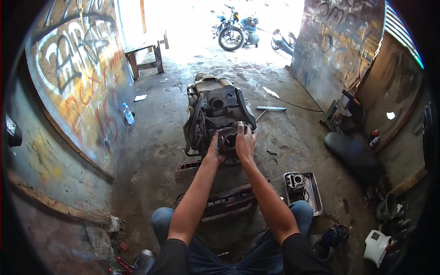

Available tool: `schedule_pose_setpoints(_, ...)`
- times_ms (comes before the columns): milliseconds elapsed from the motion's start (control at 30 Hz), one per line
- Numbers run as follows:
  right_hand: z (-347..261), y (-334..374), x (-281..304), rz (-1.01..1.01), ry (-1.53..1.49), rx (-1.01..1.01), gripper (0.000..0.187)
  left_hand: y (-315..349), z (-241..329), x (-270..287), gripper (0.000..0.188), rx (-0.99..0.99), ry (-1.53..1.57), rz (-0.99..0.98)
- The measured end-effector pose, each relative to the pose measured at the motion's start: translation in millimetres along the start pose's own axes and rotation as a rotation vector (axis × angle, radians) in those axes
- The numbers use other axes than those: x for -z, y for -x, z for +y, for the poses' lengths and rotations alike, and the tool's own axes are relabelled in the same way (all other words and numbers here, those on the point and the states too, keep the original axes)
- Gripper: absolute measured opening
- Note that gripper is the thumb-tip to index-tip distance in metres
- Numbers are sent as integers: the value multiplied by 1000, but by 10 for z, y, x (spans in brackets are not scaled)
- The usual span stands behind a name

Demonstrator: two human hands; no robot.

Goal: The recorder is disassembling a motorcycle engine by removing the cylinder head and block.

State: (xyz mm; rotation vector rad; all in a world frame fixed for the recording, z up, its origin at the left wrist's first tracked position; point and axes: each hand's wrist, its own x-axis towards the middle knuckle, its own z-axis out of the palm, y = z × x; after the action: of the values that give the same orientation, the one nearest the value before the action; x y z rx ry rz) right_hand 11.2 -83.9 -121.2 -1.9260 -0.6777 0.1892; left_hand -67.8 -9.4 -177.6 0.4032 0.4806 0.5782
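Straight in front of me, a dark, greasy engine part (pixel 227 141) with a round opening sits at the near end of a stripped motorcycle body (pixel 219 98). My left hand (pixel 215 149) presses on its left side, closed against it. On the opposite side my right hand (pixel 245 143) grips it, with the fingers curled over its top edge. Whether the part is fixed to the body or loose, I cannot tell. Below my wrists lies a slatted dark frame (pixel 229 201), partly hidden by my arms.
To my right, a metal tray (pixel 314 197) holds a cylinder-like engine piece (pixel 297 181). A T-shaped metal tool (pixel 271 108) lies beyond it. Further right is a black motorcycle seat (pixel 350 151). A plastic bottle (pixel 128 114) stands by the left wall; red-handled pliers (pixel 123 266) lie lower left.
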Motion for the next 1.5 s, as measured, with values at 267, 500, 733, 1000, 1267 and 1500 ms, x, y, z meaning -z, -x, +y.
schedule_pose_setpoints(267,565,-388,92,-398,-422,191,78,-24,-3,88,52,-79,56,-130)
schedule_pose_setpoints(500,931,-608,-202,-615,-682,-77,82,2,-40,124,48,-285,-64,38)
schedule_pose_setpoints(733,721,-451,-314,-292,-501,70,77,66,-58,-1,43,-336,-87,36)
schedule_pose_setpoints(1000,626,-383,-250,-176,-369,16,68,1,-45,139,46,-376,-148,-31)
schedule_pose_setpoints(1267,514,-279,-183,-102,-391,6,64,120,-34,52,41,-382,-145,22)
schedule_pose_setpoints(1500,558,-235,-209,-24,-335,82,63,122,-27,93,46,-383,-203,-51)
